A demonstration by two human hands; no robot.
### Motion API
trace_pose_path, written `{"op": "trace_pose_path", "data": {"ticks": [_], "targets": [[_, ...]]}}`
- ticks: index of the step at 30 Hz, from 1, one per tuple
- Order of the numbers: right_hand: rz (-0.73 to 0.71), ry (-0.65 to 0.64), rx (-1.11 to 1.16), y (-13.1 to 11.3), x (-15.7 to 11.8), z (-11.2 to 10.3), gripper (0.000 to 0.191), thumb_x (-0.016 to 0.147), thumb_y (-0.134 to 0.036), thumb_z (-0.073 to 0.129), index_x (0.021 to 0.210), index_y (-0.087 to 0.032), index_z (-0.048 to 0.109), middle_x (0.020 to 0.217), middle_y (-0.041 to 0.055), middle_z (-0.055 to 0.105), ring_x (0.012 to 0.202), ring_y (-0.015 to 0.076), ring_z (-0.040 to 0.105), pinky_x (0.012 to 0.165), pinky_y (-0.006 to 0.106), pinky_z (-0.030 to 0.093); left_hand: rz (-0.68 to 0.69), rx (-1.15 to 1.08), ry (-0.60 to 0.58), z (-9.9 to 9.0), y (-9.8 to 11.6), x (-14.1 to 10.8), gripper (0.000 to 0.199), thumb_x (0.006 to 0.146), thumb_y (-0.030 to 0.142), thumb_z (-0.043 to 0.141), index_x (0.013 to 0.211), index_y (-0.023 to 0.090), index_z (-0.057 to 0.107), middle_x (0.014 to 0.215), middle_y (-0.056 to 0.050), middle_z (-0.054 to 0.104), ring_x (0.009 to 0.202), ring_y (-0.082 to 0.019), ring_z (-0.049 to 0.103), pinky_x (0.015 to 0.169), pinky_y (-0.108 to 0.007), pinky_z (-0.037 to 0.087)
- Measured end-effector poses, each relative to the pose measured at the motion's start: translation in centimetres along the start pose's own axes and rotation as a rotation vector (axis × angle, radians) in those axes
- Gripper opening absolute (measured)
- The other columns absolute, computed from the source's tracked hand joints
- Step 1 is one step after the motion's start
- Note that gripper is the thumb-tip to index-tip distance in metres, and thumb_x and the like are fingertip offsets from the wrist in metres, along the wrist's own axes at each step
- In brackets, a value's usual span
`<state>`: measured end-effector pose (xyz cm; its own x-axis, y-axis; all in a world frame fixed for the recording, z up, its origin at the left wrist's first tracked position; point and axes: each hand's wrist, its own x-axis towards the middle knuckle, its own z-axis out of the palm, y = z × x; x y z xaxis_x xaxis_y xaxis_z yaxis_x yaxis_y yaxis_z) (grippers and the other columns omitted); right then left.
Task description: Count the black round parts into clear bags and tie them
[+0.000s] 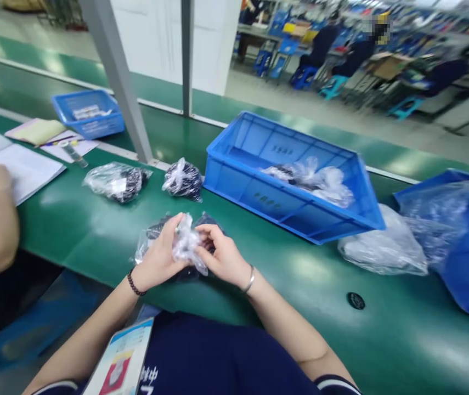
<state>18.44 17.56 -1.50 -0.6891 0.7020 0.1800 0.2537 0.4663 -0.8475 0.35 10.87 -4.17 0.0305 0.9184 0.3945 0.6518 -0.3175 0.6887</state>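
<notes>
Both hands on one clear plastic bag (pixel 187 244), which rests on the green worktop (pixel 295 299) directly in front of the wearer. Left hand (pixel 158 255) grasps the bunched film from one side; right hand (pixel 221 255) pinches it from the other, fingers curled. Knotted or loose: cannot tell, partly covered. Handling judgement: best a low, snug left hold near the contents, right fingertips working only the slack film; a hard tug could tear it. Beyond: a flat-lying bag (pixel 121 181) and a bunched bag (pixel 182 180), the latter just beside the blue crate (pixel 259 200)
</notes>
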Motion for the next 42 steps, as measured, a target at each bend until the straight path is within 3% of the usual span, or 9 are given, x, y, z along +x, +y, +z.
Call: {"op": "trace_pose_path", "data": {"ticks": [6, 11, 16, 21, 25, 29, 34, 38, 42], "targets": [[-0.252, -0.022, -0.204, -1.0, 0.0, -2.8, 0.014, 0.09, -0.025, 0.057, 0.104, -0.021, 0.057, 0.095, 0.0058, 0.069, 0.087, 0.0172, 0.065, 0.082, 0.032, 0.054, -0.008, -0.023, -0.183, 1.0, 0.2, 2.6, 0.032, 0.074, 0.01, 0.046, 0.099, 0.021, 0.063, 0.095, -0.004, 0.073, 0.087, -0.019, 0.069, 0.078, -0.029, 0.055], [-0.199, 0.457, -0.442, -0.2, -2.1, -14.6, 0.021, 0.091, -0.034, 0.057, 0.108, -0.023, 0.061, 0.103, 0.0074, 0.07, 0.091, 0.0195, 0.066, 0.084, 0.036, 0.054, 0.094, -0.001, 0.07, -3.8, 3.4, 8.8, 0.024, 0.071, 0.011, 0.053, 0.089, 0.021, 0.065, 0.089, -0.001, 0.072, 0.082, -0.017, 0.066, 0.073, -0.025, 0.053], [0.192, 0.733, -0.852, 6.4, -3.7, -24.0, 0.028, 0.089, -0.04, 0.051, 0.095, -0.016, 0.065, 0.085, 0.0101, 0.07, 0.071, 0.0205, 0.063, 0.062, 0.032, 0.045, 0.538, -0.146, 0.401, -6.5, 8.9, 21.9, 0.021, 0.067, 0.013, 0.066, 0.087, 0.018, 0.061, 0.082, 0.001, 0.063, 0.073, -0.013, 0.059, 0.068, -0.025, 0.049], [0.281, 0.804, -1.352, 9.4, -3.8, -24.1, 0.037, 0.094, -0.029, 0.039, 0.074, -0.014, 0.067, 0.064, 0.0094, 0.063, 0.059, 0.0168, 0.052, 0.054, 0.03, 0.023, 0.494, -0.311, 0.306, -0.1, 10.5, 36.2, 0.025, 0.072, 0.019, 0.074, 0.089, 0.018, 0.056, 0.079, 0.002, 0.056, 0.083, -0.017, 0.059, 0.081, -0.031, 0.049], [0.121, 0.842, -1.455, 9.8, -4.0, -23.5, 0.034, 0.094, -0.026, 0.04, 0.075, -0.015, 0.067, 0.064, 0.0067, 0.063, 0.058, 0.0154, 0.049, 0.056, 0.031, 0.023, 0.286, -0.229, 0.216, 6.4, 9.4, 42.1, 0.02, 0.076, 0.016, 0.067, 0.094, 0.017, 0.057, 0.087, -0.001, 0.062, 0.083, -0.017, 0.061, 0.082, -0.03, 0.05], [0.046, 0.86, -1.501, 10.1, -4.2, -24.0, 0.03, 0.093, -0.024, 0.042, 0.078, -0.016, 0.067, 0.065, 0.0049, 0.064, 0.06, 0.0151, 0.051, 0.058, 0.031, 0.026, 0.008, 0.04, 0.107, 9.7, 6.5, 43.0, 0.025, 0.08, 0.021, 0.064, 0.103, 0.015, 0.06, 0.1, -0.008, 0.069, 0.095, -0.021, 0.064, 0.088, -0.031, 0.05], [-0.1, 0.944, -1.563, 10.2, -4.0, -24.1, 0.025, 0.091, -0.021, 0.045, 0.08, -0.016, 0.066, 0.064, 0.003, 0.066, 0.058, 0.0148, 0.052, 0.058, 0.029, 0.029, -0.096, 0.19, -0.011, 9.8, 2.3, 41.6, 0.053, 0.064, 0.019, 0.076, 0.114, 0.01, 0.062, 0.118, -0.018, 0.066, 0.118, -0.033, 0.057, 0.103, -0.04, 0.043], [-0.119, 0.954, -1.567, 10.7, -4.1, -24.0, 0.025, 0.09, -0.021, 0.045, 0.078, -0.016, 0.067, 0.064, 0.0036, 0.066, 0.057, 0.0147, 0.051, 0.057, 0.029, 0.027, -0.059, 0.26, -0.036, 5.5, 0.7, 40.0, 0.075, 0.07, 0.026, 0.073, 0.139, 0.012, 0.047, 0.14, -0.018, 0.05, 0.132, -0.029, 0.045, 0.113, -0.035, 0.035], [-0.057, 0.988, -1.573, 12.4, -4.3, -24.7, 0.034, 0.087, -0.029, 0.041, 0.069, -0.015, 0.067, 0.053, 0.0064, 0.055, 0.048, 0.0146, 0.036, 0.051, 0.03, 0.017, 0.133, 0.437, -0.012, -2.5, -2.6, 36.0, 0.057, 0.075, 0.035, 0.068, 0.127, 0.016, 0.059, 0.135, -0.011, 0.053, 0.127, -0.027, 0.05, 0.113, -0.038, 0.034]]}}
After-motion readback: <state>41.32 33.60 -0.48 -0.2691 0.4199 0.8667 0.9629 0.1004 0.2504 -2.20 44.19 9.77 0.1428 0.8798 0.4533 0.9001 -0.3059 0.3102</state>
